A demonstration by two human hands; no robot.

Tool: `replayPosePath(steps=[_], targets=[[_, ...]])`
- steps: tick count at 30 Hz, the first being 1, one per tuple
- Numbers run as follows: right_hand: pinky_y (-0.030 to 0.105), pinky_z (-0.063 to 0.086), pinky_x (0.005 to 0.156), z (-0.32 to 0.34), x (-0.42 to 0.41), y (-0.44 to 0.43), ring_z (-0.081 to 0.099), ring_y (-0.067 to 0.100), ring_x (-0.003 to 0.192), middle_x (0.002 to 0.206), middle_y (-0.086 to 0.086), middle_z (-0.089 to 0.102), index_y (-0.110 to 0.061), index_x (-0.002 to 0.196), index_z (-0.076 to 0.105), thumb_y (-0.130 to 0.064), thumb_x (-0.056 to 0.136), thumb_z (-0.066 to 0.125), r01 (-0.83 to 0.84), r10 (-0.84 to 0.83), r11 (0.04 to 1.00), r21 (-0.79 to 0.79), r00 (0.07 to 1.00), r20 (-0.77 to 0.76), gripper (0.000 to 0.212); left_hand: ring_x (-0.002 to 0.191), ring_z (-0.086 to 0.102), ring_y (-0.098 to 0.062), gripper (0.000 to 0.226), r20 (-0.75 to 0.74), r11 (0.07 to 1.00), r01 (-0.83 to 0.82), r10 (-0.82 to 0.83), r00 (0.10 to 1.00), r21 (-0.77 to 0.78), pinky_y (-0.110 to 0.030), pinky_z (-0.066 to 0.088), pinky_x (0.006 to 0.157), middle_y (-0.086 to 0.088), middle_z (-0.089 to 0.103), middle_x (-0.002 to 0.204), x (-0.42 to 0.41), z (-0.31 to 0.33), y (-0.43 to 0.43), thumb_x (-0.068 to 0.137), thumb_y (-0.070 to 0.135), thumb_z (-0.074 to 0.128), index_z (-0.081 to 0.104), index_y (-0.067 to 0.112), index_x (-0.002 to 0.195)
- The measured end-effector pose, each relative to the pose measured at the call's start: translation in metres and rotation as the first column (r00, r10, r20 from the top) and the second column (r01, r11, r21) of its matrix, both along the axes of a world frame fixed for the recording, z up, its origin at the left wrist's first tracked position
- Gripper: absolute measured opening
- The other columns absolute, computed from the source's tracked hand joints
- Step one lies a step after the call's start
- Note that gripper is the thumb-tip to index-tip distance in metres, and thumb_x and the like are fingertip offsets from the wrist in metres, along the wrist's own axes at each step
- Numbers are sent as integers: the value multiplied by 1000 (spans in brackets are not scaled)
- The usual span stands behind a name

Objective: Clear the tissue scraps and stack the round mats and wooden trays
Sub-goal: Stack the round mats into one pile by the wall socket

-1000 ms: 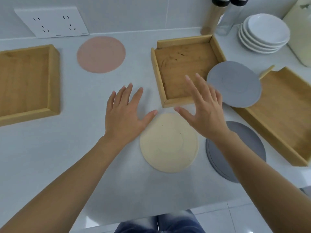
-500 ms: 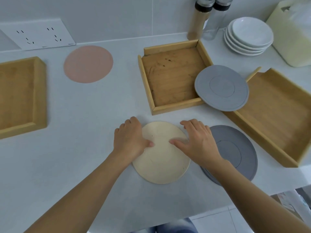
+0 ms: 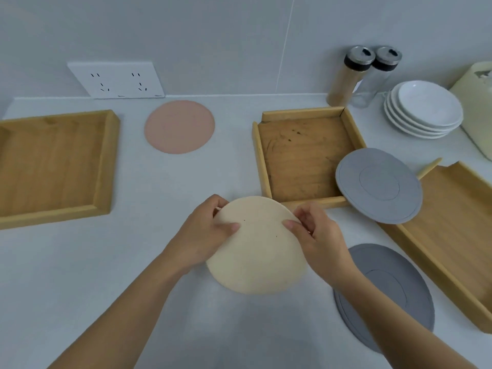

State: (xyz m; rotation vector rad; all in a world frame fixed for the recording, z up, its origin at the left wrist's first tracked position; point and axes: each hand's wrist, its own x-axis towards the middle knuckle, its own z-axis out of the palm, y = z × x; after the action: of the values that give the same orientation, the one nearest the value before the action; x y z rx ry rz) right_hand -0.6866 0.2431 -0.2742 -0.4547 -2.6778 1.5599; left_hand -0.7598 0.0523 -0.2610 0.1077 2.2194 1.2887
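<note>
A cream round mat is tilted up off the white counter, far edge raised. My left hand pinches its left rim, thumb on top. My right hand pinches its right rim. A pink mat lies flat near the wall. One grey mat rests across the corner of the middle wooden tray and the right wooden tray. A darker grey mat lies under my right forearm. A third wooden tray sits at the left. No tissue scraps are visible.
A stack of white plates and two shaker bottles stand at the back right, beside a cream container. A wall socket panel sits above the counter. The counter's front edge is near my arms.
Both hands came down onto the cream mat, then took hold of its rims and lifted its far edge off the counter.
</note>
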Motion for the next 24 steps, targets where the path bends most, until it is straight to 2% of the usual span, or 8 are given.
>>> replayPosePath(steps=[3, 6, 9, 13, 16, 18, 20, 24], targets=[[21, 43, 59, 7, -23, -10, 55, 14, 69, 78, 0, 61, -26, 80, 50, -18, 88, 59, 31, -35, 997, -66, 998, -46, 15, 88, 62, -18, 34, 173, 997, -68, 62, 983, 29, -30, 50, 63, -3, 63, 97, -12, 6, -20, 69, 19, 76, 55, 15, 96], [28, 47, 61, 13, -51, -21, 58, 18, 70, 77, 2, 62, -28, 79, 51, -17, 87, 61, 25, -31, 996, -85, 997, -67, 17, 79, 65, -20, 20, 204, 987, -156, 143, 968, 50, -29, 56, 58, -11, 67, 93, -21, 8, -38, 77, 6, 71, 59, 5, 92], [19, 45, 59, 16, -85, -33, 53, 13, 66, 76, 3, 61, -28, 77, 50, -16, 87, 61, 6, -12, 997, -82, 997, -72, 19, 73, 64, -21, 18, 143, 950, -301, 287, 947, 87, -30, 56, 55, -13, 66, 87, -38, 10, -48, 78, 2, 69, 58, -1, 92], [11, 39, 54, 17, -147, -48, 48, 7, 65, 74, -5, 54, -24, 79, 51, -17, 87, 60, 9, -13, 997, -83, 999, -48, 14, 74, 61, -23, 17, -8, 897, -430, 433, 902, 103, -38, 54, 61, -9, 64, 84, -83, 14, -56, 76, 3, 70, 58, 5, 89], [20, 38, 58, 19, -196, -60, 48, 11, 68, 73, -7, 51, -14, 89, 51, -18, 89, 58, -2, 1, 1000, -23, 999, -51, 8, 75, 59, -25, 18, -131, 877, -473, 481, 867, 87, -48, 53, 73, -5, 62, 81, -127, 11, -61, 73, 5, 73, 59, 11, 84], [22, 37, 58, 19, -230, -67, 48, 13, 69, 71, -8, 49, -13, 91, 50, -19, 90, 57, -14, 15, 1000, 15, 998, -58, 8, 74, 57, -25, 21, -170, 869, -488, 495, 852, 82, -50, 52, 74, -3, 61, 79, -158, 7, -64, 73, 5, 73, 56, 17, 78], [21, 38, 57, 17, -252, -73, 48, 14, 70, 71, -8, 48, -13, 92, 50, -19, 91, 55, -15, 16, 999, 31, 999, -40, 8, 74, 56, -24, 25, -176, 865, -497, 501, 847, 69, -49, 51, 74, -2, 58, 77, -179, 4, -67, 73, 5, 72, 52, 20, 74], [34, 43, 68, -4, -290, -82, 51, 20, 75, 78, 2, 52, -6, 97, 50, -18, 92, 53, -46, 44, 997, 63, 999, 22, 13, 73, 55, -25, 26, -175, 861, -507, 504, 846, 30, -41, 47, 68, -2, 57, 74, -217, -14, -73, 73, 1, 71, 52, 19, 73]])
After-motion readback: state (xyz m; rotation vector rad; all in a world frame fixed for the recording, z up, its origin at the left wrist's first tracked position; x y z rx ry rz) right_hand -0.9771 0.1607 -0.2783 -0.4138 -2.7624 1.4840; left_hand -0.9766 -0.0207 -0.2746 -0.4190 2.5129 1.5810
